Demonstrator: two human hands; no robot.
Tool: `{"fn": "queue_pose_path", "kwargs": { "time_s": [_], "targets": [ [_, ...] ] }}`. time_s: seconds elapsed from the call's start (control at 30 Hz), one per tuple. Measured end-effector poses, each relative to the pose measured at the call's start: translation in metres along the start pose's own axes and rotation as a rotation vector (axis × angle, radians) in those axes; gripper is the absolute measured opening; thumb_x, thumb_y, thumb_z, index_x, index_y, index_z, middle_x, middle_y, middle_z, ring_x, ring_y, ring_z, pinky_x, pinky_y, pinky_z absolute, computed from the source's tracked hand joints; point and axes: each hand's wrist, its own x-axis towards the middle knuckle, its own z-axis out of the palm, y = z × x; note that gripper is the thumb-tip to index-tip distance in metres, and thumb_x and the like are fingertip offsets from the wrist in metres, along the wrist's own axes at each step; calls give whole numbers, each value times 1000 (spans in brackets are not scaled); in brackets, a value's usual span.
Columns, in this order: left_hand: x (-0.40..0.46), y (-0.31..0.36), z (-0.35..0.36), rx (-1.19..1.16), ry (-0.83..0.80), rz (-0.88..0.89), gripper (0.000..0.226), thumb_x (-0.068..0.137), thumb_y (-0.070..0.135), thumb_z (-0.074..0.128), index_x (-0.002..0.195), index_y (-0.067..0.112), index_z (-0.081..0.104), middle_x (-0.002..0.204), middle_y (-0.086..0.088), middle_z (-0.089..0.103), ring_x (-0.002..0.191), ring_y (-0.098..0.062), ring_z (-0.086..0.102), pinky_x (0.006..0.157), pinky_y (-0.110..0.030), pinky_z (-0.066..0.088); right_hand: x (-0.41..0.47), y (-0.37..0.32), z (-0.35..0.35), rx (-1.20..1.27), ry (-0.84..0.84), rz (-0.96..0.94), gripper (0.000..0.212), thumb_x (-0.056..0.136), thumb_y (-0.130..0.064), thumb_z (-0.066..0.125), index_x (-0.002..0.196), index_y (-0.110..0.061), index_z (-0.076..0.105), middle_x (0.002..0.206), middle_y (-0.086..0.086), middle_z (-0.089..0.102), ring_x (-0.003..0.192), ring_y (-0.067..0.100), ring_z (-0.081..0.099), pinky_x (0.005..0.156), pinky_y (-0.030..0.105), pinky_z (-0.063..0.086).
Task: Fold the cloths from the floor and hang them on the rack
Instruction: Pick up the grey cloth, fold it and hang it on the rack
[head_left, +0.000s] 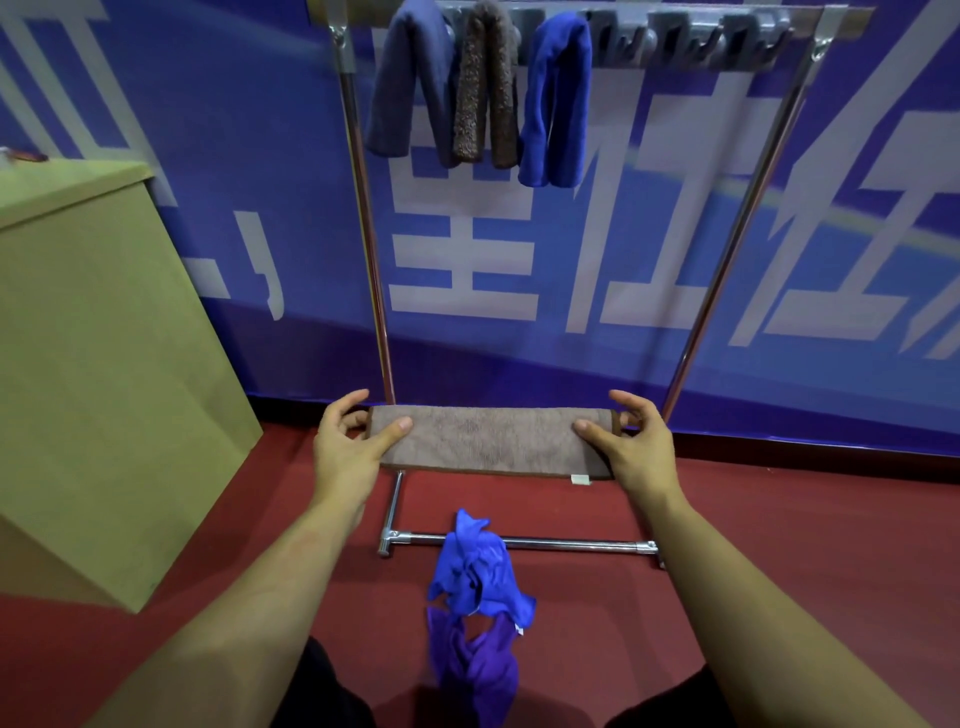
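A folded brown cloth (488, 441) is stretched flat between my hands, held in the air in front of the rack. My left hand (348, 447) pinches its left end and my right hand (634, 447) pinches its right end. The metal rack (727, 260) stands against the wall; three folded cloths hang side by side from its top bar: a grey-blue cloth (410, 83), a speckled brown cloth (485, 88) and a bright blue cloth (558, 98). On the red floor below lie a crumpled blue cloth (475, 566) and a purple cloth (475, 670).
A tan cabinet (104, 364) stands at the left, close to the rack's left post. The rack's base bar (571, 544) lies across the floor under the blue cloth. A blue banner wall is behind. Empty grey hooks (691, 41) fill the right part of the top bar.
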Motion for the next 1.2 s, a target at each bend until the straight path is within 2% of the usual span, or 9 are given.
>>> {"fn": "queue_pose_path", "kwargs": {
  "time_s": [0.13,0.27,0.37,0.43,0.57,0.73,0.83,1.0,1.2],
  "targets": [
    [4,-3,-3,-223,-43,-152,72,73,5,86,137,16,56,129,-13,66,112,-23,70,101,-43,53,2,8,-1,23,-125,88,68,75,-13,88,136,-15,58,128,-2,61,110,12,61,73,9,52],
    [0,0,1,-297,-64,-187,50,81,0,78,128,3,60,117,-19,72,108,-30,71,103,-46,52,5,15,-5,-57,-197,131,46,72,-16,90,113,-20,71,98,24,71,84,16,65,79,37,59],
    [2,-2,0,-239,-76,-164,39,84,7,78,120,1,64,113,-18,74,108,-33,70,104,-48,51,6,19,-9,-230,-285,127,28,72,-13,90,93,-14,72,84,15,71,70,17,62,62,33,56],
    [3,-4,-1,-177,-101,-143,36,83,11,79,116,4,67,110,-16,75,108,-32,71,105,-49,51,7,24,-11,-330,-364,123,28,71,-11,90,90,-7,71,77,13,72,66,15,63,61,33,56],
    [2,-6,1,-100,-142,-92,36,82,15,81,115,8,68,108,-11,76,107,-28,71,104,-47,51,8,30,-16,-426,-444,119,27,72,-6,89,89,-3,68,67,0,63,51,-3,55,51,14,46],
    [-3,-2,5,32,-181,9,33,80,12,83,109,6,69,102,-11,77,94,-14,73,86,-23,56,6,34,-16,-583,-543,70,32,68,-21,93,89,-17,70,84,3,74,70,9,64,68,23,55],
    [-4,-4,10,181,-271,101,26,75,6,86,95,12,71,91,-4,75,82,-6,68,78,-13,52,1,29,-7,-548,-570,31,31,69,-23,93,91,-19,70,86,2,74,75,9,65,79,27,55],
    [-11,-14,12,553,-477,244,25,69,16,90,80,30,72,81,20,74,75,6,66,72,-8,46,-10,19,8,-463,-619,3,31,69,-26,92,90,-23,69,85,-2,73,73,7,63,82,31,56],
    [-17,-9,17,565,-560,271,24,71,18,90,82,31,73,84,22,74,80,6,68,76,-8,45,-27,11,35,-435,-723,-79,37,69,-29,93,97,-25,68,95,-2,75,76,9,65,73,19,53]
  ]
}}
